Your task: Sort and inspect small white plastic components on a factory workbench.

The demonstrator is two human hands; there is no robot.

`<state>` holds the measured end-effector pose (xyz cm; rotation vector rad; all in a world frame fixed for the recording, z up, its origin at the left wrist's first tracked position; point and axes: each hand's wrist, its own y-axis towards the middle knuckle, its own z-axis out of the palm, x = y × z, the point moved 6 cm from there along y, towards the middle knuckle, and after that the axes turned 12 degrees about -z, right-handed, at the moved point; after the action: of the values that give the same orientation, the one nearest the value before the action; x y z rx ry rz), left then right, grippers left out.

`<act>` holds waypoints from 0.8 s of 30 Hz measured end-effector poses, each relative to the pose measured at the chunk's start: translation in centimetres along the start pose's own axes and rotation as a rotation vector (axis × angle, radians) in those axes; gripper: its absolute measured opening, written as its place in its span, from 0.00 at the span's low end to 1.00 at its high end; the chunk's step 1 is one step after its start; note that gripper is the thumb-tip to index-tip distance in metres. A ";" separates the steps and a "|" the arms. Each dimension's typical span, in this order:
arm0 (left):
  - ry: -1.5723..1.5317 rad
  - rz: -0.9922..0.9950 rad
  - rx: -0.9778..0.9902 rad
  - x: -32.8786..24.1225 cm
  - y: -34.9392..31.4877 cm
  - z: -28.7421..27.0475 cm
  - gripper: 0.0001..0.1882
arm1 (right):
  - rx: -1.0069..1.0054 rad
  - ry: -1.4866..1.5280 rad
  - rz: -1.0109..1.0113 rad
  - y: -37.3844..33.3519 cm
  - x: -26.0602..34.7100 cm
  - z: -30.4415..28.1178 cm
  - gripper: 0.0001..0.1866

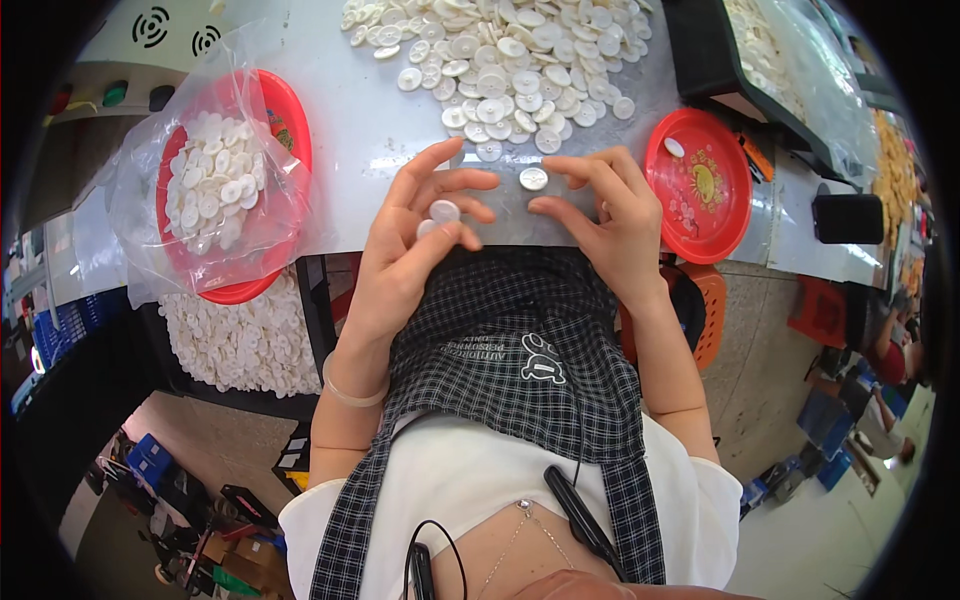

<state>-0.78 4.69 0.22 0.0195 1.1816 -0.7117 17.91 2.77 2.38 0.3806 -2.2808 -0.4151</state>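
Observation:
At the table's near edge my left hand (400, 235) holds two round white plastic discs (444, 211) between its thumb and curled fingers, while its index finger stretches out. To its right, my right hand (612, 215) has thumb and index finger apart. A single white disc (533, 179) with a raised centre lies just off those fingertips, on or just above the tabletop; I see no grip on it. Beyond both hands, a large heap of similar white discs (530, 75) spreads over the grey table (345, 130).
On the left, a red basin (297, 115) lined with a clear plastic bag (130, 200) holds many discs. Below it stands a dark crate of white pieces (240, 345). To the right are a red plate (700, 225) with one disc, a black bin (705, 60) and a black phone-like object (847, 218).

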 end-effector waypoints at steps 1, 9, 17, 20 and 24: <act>0.016 -0.007 -0.043 0.0 0.0 -0.3 0.30 | 0.000 -0.004 0.023 0.0 0.0 0.0 0.20; 0.304 0.033 -0.290 -0.8 0.5 -1.0 0.14 | -0.003 -0.140 0.024 0.0 0.1 1.2 0.18; 0.997 0.414 -0.512 -2.9 2.8 0.9 0.09 | -0.055 0.082 0.055 0.4 0.5 0.4 0.18; 1.034 0.414 -0.491 -2.8 3.0 0.9 0.07 | -0.092 0.113 0.041 0.4 1.1 -0.2 0.19; 1.038 0.348 -0.471 -3.2 2.7 1.1 0.05 | -0.128 0.103 0.015 0.3 1.4 -0.6 0.21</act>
<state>0.92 7.97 2.47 0.2148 2.2471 -0.0500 17.40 2.43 3.79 0.3121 -2.1437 -0.5188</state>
